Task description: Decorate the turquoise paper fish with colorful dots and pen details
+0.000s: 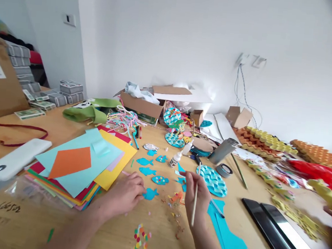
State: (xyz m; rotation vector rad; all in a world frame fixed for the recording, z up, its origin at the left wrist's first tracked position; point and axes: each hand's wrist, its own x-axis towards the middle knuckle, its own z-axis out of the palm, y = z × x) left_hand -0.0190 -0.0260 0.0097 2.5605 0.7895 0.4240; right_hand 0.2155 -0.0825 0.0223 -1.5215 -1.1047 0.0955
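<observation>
My left hand (129, 193) rests low over the table, its fingers bunched, fingertips on the left end of a blue paper fish (151, 193). In my right hand (198, 199) a thin whitish stick (195, 204) is gripped, standing close to upright; a small pale blue piece shows by the fingertips. More blue paper fish lie between the hands, among them a dotted one (160, 180) and a plain one (147, 171). Beyond them stands a small white glue bottle (175, 159). Colourful paper dots (140, 238) are scattered nearer me.
Coloured paper sheets (72, 163) are stacked at left beside a white power bank (16, 160). To the right are a blue wavy disc (212, 181), cut blue paper (228, 238), a tape roll (224, 170), a grey flask (224, 151) and a black phone (272, 232).
</observation>
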